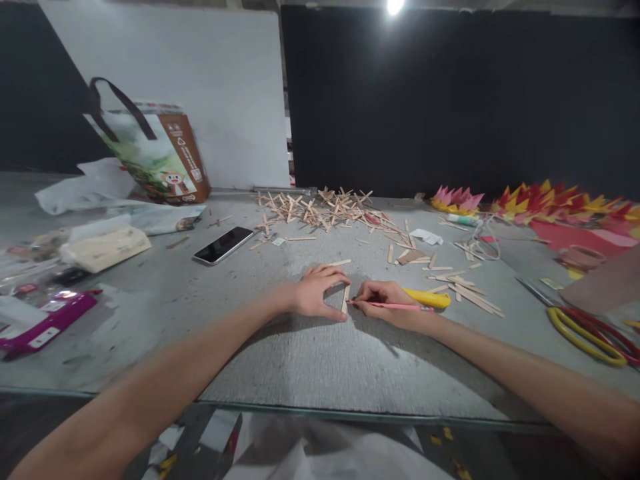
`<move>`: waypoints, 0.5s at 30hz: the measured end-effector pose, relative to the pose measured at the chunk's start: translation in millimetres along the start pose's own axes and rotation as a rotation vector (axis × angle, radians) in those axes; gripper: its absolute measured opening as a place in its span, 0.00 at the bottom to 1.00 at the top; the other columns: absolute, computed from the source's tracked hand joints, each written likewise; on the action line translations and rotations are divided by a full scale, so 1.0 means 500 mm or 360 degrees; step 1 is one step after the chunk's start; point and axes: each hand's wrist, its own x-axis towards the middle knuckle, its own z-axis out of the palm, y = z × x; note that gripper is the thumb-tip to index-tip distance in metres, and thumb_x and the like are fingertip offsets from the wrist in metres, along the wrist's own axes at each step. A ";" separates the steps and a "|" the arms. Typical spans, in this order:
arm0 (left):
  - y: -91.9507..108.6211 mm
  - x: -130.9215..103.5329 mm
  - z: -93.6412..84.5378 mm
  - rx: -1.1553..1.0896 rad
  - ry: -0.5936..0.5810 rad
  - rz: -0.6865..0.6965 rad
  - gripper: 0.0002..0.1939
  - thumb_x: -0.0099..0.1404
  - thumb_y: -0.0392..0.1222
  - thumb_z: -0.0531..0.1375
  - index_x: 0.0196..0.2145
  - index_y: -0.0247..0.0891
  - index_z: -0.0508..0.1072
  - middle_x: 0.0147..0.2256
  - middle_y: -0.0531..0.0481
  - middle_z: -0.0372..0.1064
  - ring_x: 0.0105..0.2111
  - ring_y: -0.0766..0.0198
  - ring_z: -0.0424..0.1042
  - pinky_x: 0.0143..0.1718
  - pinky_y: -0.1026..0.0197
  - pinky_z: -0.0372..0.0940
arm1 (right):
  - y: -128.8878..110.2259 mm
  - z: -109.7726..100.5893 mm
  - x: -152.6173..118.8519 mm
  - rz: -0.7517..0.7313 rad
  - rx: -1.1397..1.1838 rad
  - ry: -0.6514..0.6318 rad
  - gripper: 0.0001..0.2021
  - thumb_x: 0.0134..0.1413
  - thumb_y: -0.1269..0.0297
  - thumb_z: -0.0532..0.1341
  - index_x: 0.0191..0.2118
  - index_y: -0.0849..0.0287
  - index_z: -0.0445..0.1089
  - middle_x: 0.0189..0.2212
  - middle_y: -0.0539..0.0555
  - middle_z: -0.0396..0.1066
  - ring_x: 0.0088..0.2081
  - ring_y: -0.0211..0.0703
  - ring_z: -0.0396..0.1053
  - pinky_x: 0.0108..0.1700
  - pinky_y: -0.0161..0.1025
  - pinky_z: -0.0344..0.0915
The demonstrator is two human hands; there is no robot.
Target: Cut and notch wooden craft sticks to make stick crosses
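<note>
My left hand [320, 293] lies on the table and grips a wooden craft stick [345, 299] by its two ends, thumb at the near end and fingers at the far end. A pink pencil [393, 306] is pinched in my right hand [387, 300], and its tip meets the stick about halfway along. Behind the right hand is a yellow tool handle [429, 298], partly hidden by the hand. Another craft stick [340, 263] rests just beyond my left fingers.
A pile of craft sticks [310, 212] spreads across the back, with loose sticks [473, 293] at right. A phone [223, 245], printed bag [165, 160] and purple packet [47, 323] are left. Scissors [585, 333], a tape roll [580, 257] and folded paper pieces [560, 200] are right.
</note>
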 end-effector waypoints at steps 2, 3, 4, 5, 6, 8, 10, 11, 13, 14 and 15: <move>0.000 0.001 0.002 -0.0025 0.0034 0.0001 0.40 0.54 0.65 0.73 0.59 0.45 0.72 0.62 0.40 0.68 0.66 0.38 0.61 0.68 0.36 0.52 | -0.008 -0.003 -0.005 -0.0006 -0.0020 0.0016 0.13 0.63 0.53 0.66 0.33 0.57 0.72 0.29 0.50 0.74 0.29 0.38 0.66 0.31 0.35 0.59; 0.000 0.001 0.003 -0.0043 0.0055 -0.0006 0.40 0.53 0.64 0.73 0.59 0.44 0.72 0.61 0.39 0.69 0.65 0.38 0.62 0.67 0.36 0.54 | -0.012 -0.004 -0.008 -0.0017 -0.0004 0.0042 0.14 0.64 0.52 0.66 0.34 0.57 0.72 0.29 0.50 0.74 0.29 0.39 0.66 0.31 0.36 0.60; 0.001 0.001 0.004 -0.0064 0.0082 -0.0018 0.42 0.52 0.64 0.74 0.58 0.44 0.72 0.60 0.39 0.69 0.64 0.38 0.64 0.66 0.37 0.56 | -0.016 -0.006 -0.011 -0.0036 0.0027 0.0093 0.14 0.65 0.51 0.66 0.35 0.57 0.72 0.29 0.51 0.74 0.29 0.39 0.67 0.31 0.36 0.60; 0.003 0.001 0.005 -0.0083 0.0110 -0.0031 0.43 0.51 0.63 0.75 0.59 0.43 0.71 0.60 0.38 0.69 0.63 0.38 0.65 0.64 0.37 0.59 | -0.020 -0.007 -0.013 -0.0056 0.0063 0.0166 0.14 0.66 0.50 0.65 0.36 0.57 0.72 0.29 0.51 0.74 0.29 0.40 0.67 0.31 0.37 0.61; 0.006 0.000 0.006 -0.0098 0.0137 -0.0042 0.44 0.50 0.62 0.75 0.60 0.43 0.70 0.59 0.38 0.69 0.62 0.38 0.65 0.64 0.38 0.60 | -0.024 -0.008 -0.016 -0.0070 0.0100 0.0251 0.14 0.67 0.49 0.65 0.38 0.56 0.72 0.30 0.51 0.74 0.29 0.40 0.67 0.31 0.37 0.61; 0.014 -0.001 0.006 -0.0118 0.0176 -0.0047 0.45 0.51 0.59 0.75 0.63 0.43 0.67 0.60 0.38 0.67 0.63 0.39 0.65 0.63 0.39 0.61 | -0.029 -0.010 -0.020 -0.0085 0.0163 0.0428 0.15 0.67 0.48 0.64 0.41 0.55 0.72 0.29 0.51 0.74 0.29 0.41 0.68 0.31 0.38 0.62; 0.022 -0.003 0.005 -0.0112 0.0203 -0.0031 0.44 0.54 0.57 0.75 0.63 0.43 0.65 0.62 0.39 0.66 0.63 0.41 0.64 0.64 0.40 0.60 | -0.035 -0.011 -0.024 -0.0094 0.0219 0.0494 0.14 0.68 0.48 0.64 0.43 0.55 0.72 0.29 0.51 0.74 0.30 0.43 0.70 0.32 0.39 0.63; 0.025 -0.003 0.004 -0.0103 0.0209 -0.0018 0.44 0.54 0.56 0.75 0.63 0.43 0.65 0.62 0.39 0.66 0.63 0.41 0.64 0.65 0.41 0.59 | -0.038 -0.012 -0.026 -0.0097 0.0231 0.0475 0.15 0.69 0.48 0.63 0.45 0.55 0.72 0.30 0.52 0.74 0.31 0.44 0.71 0.33 0.39 0.64; 0.027 -0.003 0.005 -0.0086 0.0222 0.0002 0.43 0.54 0.56 0.75 0.62 0.43 0.66 0.61 0.40 0.67 0.63 0.41 0.63 0.65 0.40 0.58 | -0.045 -0.013 -0.031 -0.0105 0.0200 0.0369 0.15 0.70 0.48 0.62 0.48 0.55 0.73 0.32 0.54 0.76 0.33 0.45 0.73 0.34 0.40 0.66; 0.026 -0.003 0.006 -0.0079 0.0232 0.0004 0.43 0.53 0.56 0.76 0.61 0.43 0.66 0.61 0.40 0.67 0.63 0.40 0.63 0.65 0.40 0.58 | -0.048 -0.014 -0.033 -0.0110 0.0159 0.0304 0.15 0.70 0.49 0.61 0.48 0.55 0.74 0.33 0.55 0.77 0.33 0.46 0.74 0.34 0.40 0.66; 0.024 -0.002 0.008 -0.0076 0.0244 -0.0002 0.43 0.52 0.56 0.76 0.61 0.43 0.66 0.61 0.40 0.67 0.63 0.40 0.63 0.65 0.40 0.58 | -0.050 -0.015 -0.035 -0.0127 0.0115 0.0258 0.15 0.70 0.49 0.62 0.48 0.55 0.75 0.33 0.55 0.78 0.33 0.46 0.74 0.35 0.40 0.67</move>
